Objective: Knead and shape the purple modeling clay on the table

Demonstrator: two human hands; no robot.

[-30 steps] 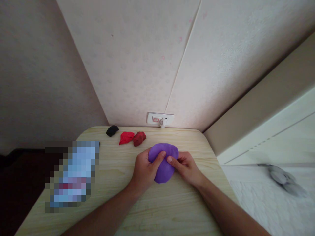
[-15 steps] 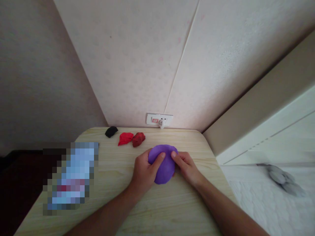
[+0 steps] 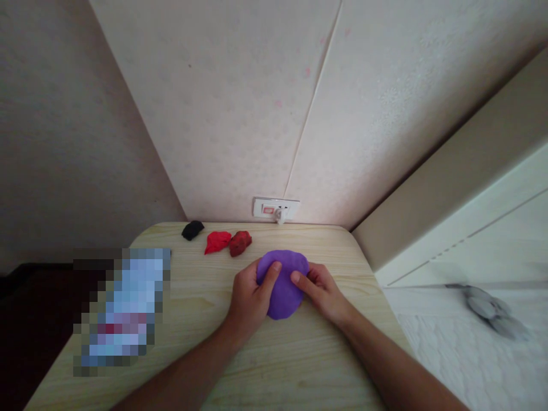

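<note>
A flattened, roughly round sheet of purple modelling clay is held up just over the table, between my two hands. My left hand grips its left side, thumb pressed on the upper face and fingers hidden behind. On the right edge, my right hand pinches the sheet, its thumb lying on the face and the other fingers curled mostly underneath. Beyond the hands lie a dark red lump, a bright red lump touching or close beside it, and a black lump farther left.
The light wooden table meets the wall at the back, where a white socket with a plug is fixed. A pixelated bluish object lies on the left. To the right are a white quilted surface and a blurred grey fan-like object.
My right thumb has slid a little down and left across the purple clay, and my left thumb has shifted slightly up and left. Both hands still hold the sheet.
</note>
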